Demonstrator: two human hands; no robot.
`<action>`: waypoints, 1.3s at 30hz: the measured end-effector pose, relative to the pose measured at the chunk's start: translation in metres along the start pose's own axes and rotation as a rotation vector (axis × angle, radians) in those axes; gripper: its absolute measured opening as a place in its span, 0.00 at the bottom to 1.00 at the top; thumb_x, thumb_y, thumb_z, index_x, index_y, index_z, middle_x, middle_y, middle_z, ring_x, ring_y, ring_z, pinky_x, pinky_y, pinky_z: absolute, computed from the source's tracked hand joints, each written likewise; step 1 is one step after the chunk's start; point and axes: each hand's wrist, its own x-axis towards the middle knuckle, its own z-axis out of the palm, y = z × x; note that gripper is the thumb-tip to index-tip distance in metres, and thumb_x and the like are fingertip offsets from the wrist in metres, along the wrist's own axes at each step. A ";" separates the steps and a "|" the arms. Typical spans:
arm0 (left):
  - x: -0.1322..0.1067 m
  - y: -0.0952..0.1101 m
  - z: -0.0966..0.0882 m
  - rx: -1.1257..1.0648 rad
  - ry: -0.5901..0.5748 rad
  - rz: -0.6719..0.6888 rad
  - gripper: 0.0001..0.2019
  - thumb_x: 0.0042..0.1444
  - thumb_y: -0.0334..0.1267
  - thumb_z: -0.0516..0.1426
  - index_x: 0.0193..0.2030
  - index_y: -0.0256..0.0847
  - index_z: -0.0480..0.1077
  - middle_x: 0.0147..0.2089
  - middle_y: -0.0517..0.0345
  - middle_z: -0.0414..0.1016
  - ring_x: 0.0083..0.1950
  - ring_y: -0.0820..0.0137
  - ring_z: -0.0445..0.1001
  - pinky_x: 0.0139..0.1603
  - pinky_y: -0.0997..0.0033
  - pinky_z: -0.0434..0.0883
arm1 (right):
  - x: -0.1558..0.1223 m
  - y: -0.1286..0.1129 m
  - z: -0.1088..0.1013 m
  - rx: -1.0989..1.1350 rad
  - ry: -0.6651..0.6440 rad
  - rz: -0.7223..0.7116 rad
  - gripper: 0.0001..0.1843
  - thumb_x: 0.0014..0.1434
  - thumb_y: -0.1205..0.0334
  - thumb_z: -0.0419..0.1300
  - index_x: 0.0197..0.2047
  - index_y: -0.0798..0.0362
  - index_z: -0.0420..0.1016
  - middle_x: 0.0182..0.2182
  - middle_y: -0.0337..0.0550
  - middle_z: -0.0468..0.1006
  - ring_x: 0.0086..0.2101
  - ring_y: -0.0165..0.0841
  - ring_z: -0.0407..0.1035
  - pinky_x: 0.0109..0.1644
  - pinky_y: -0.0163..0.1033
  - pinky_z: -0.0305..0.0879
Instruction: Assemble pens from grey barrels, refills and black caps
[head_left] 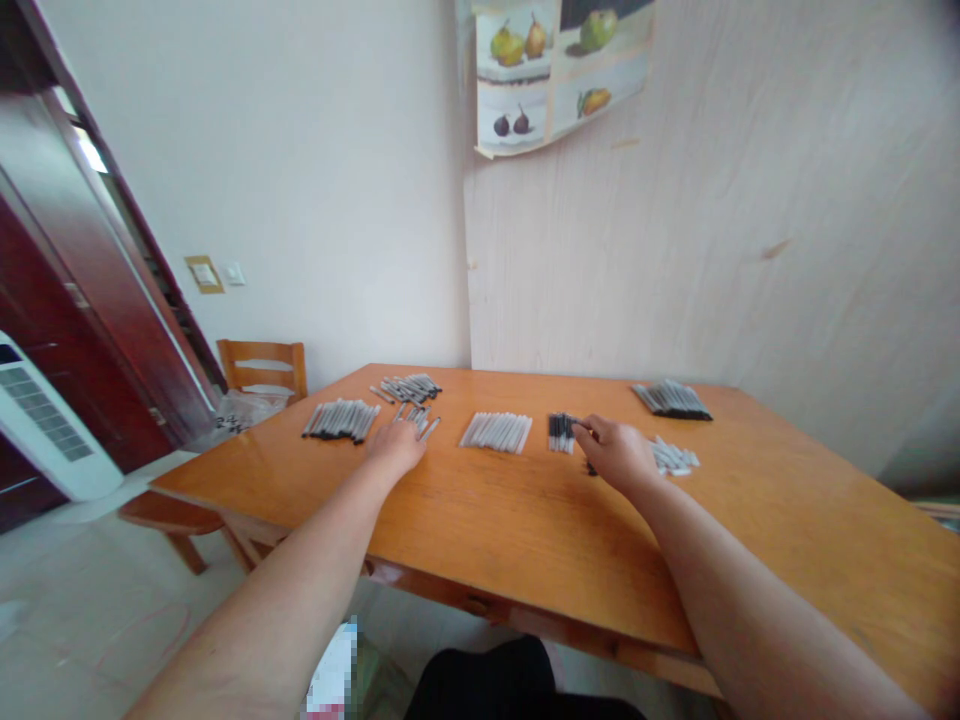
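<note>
A row of pens [343, 420] lay on the left of the worktop [480, 520]. The left hand [397, 447] was over a small pile of pens [417, 415]; I couldn't tell if it gripped any. Pale tubes [496, 432] lay in the middle. Next, a short black-and-clear row [560, 433] sat by the curled right hand [621, 452], its grip unclear too. White pieces [675, 458] lay just right.

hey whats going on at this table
A person is reaching over pen parts on a wooden table. The left hand is at a small loose pile; the right hand is at a row of dark-topped pieces. Whether either grips one is unclear. A row of pale tubes lies between them.
</note>
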 end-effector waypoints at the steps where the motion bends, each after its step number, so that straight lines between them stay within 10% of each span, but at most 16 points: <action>1: -0.001 0.002 0.000 0.011 0.000 -0.001 0.12 0.51 0.43 0.55 0.37 0.40 0.76 0.44 0.42 0.76 0.47 0.52 0.72 0.44 0.57 0.65 | 0.000 0.000 0.000 -0.001 -0.002 0.002 0.20 0.62 0.48 0.46 0.35 0.49 0.74 0.28 0.43 0.78 0.28 0.32 0.68 0.27 0.34 0.46; 13: 0.000 0.015 0.007 -0.006 0.073 -0.080 0.14 0.52 0.42 0.53 0.40 0.39 0.74 0.45 0.40 0.76 0.48 0.52 0.73 0.43 0.59 0.67 | 0.002 0.000 0.001 0.058 0.013 0.025 0.19 0.61 0.48 0.47 0.38 0.48 0.76 0.30 0.43 0.78 0.31 0.33 0.70 0.29 0.34 0.50; 20: 0.005 0.055 0.002 -0.641 0.242 -0.004 0.12 0.53 0.42 0.55 0.42 0.39 0.70 0.39 0.48 0.77 0.41 0.62 0.74 0.37 0.69 0.65 | 0.003 -0.004 0.004 0.255 0.076 0.066 0.19 0.60 0.49 0.48 0.33 0.50 0.76 0.24 0.41 0.75 0.29 0.32 0.68 0.30 0.33 0.54; 27: -0.005 0.141 -0.008 -1.593 -0.217 0.135 0.12 0.48 0.43 0.60 0.34 0.37 0.70 0.32 0.51 0.76 0.26 0.75 0.68 0.23 0.78 0.56 | -0.003 -0.019 0.008 0.686 -0.052 0.056 0.18 0.59 0.48 0.49 0.34 0.52 0.73 0.22 0.37 0.71 0.24 0.28 0.64 0.26 0.32 0.57; 39: -0.017 0.186 0.012 -1.689 -0.360 0.265 0.12 0.50 0.45 0.60 0.37 0.39 0.70 0.40 0.51 0.77 0.37 0.73 0.73 0.30 0.76 0.59 | -0.004 -0.028 0.008 1.186 -0.234 0.188 0.17 0.54 0.47 0.59 0.31 0.55 0.69 0.23 0.38 0.73 0.20 0.24 0.62 0.23 0.30 0.55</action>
